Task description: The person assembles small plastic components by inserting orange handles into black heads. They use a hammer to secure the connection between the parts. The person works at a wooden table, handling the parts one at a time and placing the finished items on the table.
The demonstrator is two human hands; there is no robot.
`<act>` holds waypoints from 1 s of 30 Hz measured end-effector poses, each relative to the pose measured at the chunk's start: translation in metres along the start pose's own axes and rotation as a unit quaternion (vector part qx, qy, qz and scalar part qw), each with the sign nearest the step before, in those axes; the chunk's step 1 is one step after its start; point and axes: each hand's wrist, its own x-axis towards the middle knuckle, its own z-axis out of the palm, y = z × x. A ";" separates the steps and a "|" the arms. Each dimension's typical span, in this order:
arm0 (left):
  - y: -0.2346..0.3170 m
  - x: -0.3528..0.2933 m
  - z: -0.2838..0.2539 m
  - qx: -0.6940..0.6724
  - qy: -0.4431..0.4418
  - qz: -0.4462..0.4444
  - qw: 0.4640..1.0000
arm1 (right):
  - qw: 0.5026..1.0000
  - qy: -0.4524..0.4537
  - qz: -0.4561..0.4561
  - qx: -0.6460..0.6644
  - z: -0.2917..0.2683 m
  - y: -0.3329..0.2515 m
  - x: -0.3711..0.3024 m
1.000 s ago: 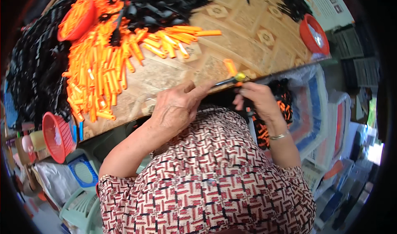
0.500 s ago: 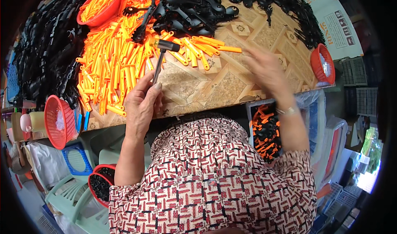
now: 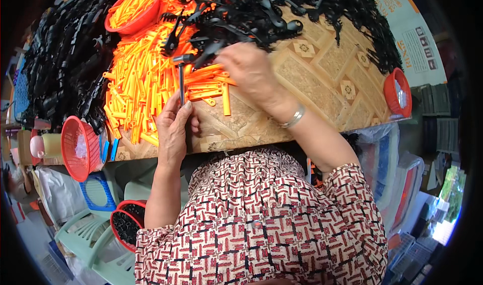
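Black hammer (image 3: 181, 81) upright in left hand (image 3: 172, 129), thumb and fingers pinching shaft, beside orange plastic handles (image 3: 135, 91). Right hand (image 3: 251, 71) blurred near black utensils (image 3: 274, 17); from my feed, cannot tell its finger state. Red basket (image 3: 397, 94) at right edge of tabletop (image 3: 307, 96).

smooth plastic orange pieces (image 3: 133, 81), glossy plastic black pieces (image 3: 274, 17), shiny metal bracelet (image 3: 296, 118)

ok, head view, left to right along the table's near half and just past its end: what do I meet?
First red basket → two blue strips → left hand, gripping a dark tool → right hand, blurred → second red basket → grey crates.
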 end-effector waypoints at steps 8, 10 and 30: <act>0.005 0.001 0.002 0.037 -0.020 -0.007 0.999 | 0.963 -0.003 0.032 -0.267 -0.011 0.065 0.012; 0.005 0.000 0.002 0.045 -0.017 -0.008 0.999 | 0.951 -0.033 0.031 -0.307 -0.004 0.069 0.016; 0.002 0.000 -0.004 0.052 -0.009 0.005 0.999 | 0.811 0.150 0.328 0.461 -0.123 0.133 0.041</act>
